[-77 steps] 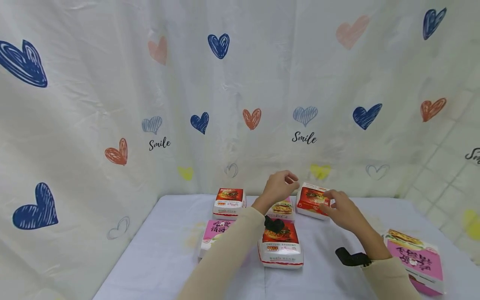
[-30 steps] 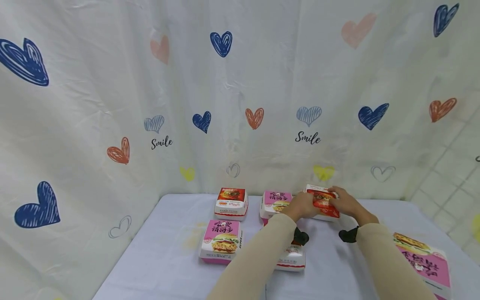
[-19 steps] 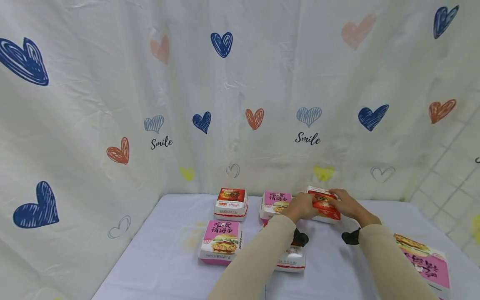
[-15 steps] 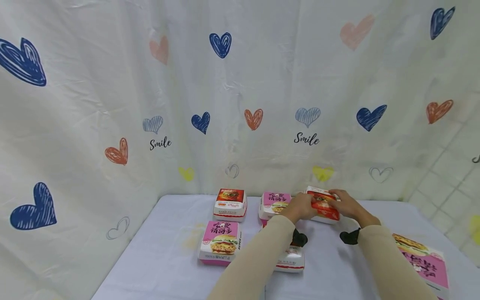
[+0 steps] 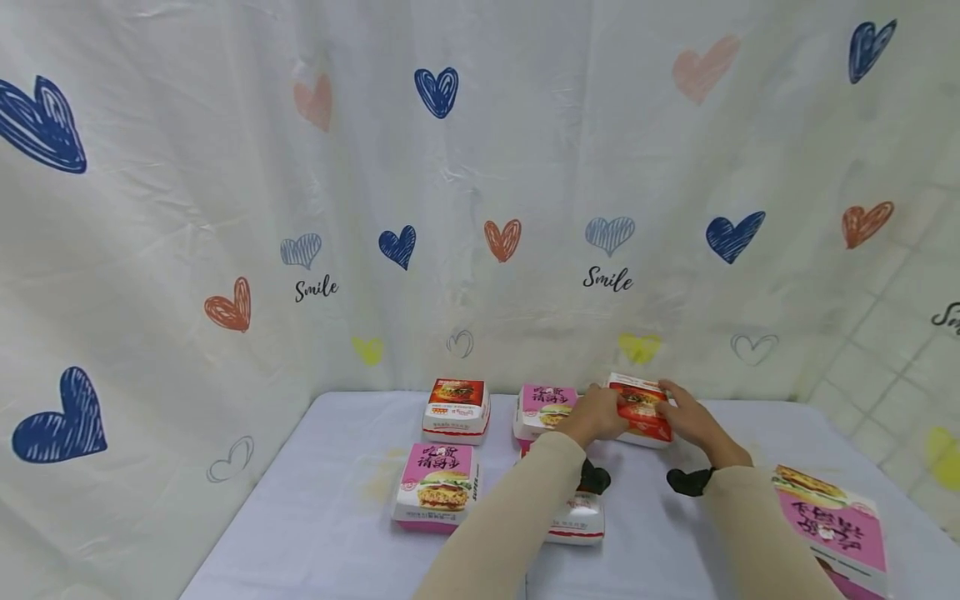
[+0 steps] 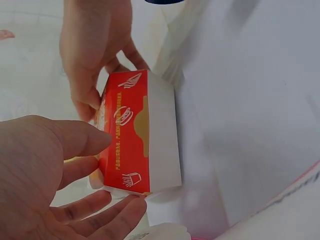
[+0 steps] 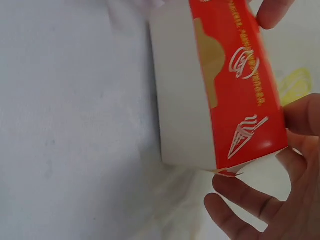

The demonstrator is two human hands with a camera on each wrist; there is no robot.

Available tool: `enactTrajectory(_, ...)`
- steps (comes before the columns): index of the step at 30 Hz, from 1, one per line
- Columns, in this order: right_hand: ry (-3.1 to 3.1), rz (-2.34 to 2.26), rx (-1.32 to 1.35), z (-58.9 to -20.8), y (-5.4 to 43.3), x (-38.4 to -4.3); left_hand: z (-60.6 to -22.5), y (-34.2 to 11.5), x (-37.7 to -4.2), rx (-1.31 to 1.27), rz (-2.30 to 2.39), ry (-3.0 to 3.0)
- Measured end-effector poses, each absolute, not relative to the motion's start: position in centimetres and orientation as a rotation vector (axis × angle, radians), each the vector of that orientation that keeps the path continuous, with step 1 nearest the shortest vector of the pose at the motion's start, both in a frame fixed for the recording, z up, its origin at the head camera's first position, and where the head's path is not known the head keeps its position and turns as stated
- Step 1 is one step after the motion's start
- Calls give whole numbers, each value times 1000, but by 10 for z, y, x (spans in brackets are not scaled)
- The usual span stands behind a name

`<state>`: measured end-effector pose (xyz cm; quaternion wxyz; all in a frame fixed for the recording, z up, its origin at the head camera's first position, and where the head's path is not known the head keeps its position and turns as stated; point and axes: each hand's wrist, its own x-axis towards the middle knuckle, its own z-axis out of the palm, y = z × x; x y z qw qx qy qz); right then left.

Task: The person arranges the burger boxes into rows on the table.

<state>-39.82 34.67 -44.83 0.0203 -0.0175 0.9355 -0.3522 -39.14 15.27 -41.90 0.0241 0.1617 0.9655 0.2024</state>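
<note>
A red-and-white burger box (image 5: pixel 642 410) sits at the back right of the table, turned at a slant, its lid closed. My left hand (image 5: pixel 598 417) holds its left end; in the left wrist view that hand's thumb (image 6: pixel 87 140) lies on the red lid and its fingers reach the end wall. At the opposite end my right hand (image 5: pixel 696 423) grips the box, thumb against the lid and fingers by the corner, as the right wrist view shows. Left of it stands a pink burger box (image 5: pixel 547 408). Another red one (image 5: pixel 579 518) is partly hidden beneath my left forearm.
A red burger box (image 5: pixel 456 411) stands at the back left, with a pink one (image 5: pixel 438 487) in front. A larger pink box (image 5: pixel 832 525) lies at the right, partly behind my right sleeve. A heart-printed curtain (image 5: pixel 465 167) hangs behind the white-clothed table (image 5: pixel 315 508).
My left hand has come across from above the middle boxes onto the left end of the red box. That box has shifted slightly right. Over the last second the hands have barely moved.
</note>
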Motion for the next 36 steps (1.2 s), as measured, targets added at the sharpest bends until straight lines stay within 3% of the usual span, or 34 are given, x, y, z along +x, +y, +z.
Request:
enactTrajectory(18, 2880, -1140, 37, -440, 344, -384, -423, 158, -394, 513, 615, 3010)
enactTrajectory(36, 3011, -1191, 115, -460, 335, -362, -424, 157, -393, 560, 583, 2965)
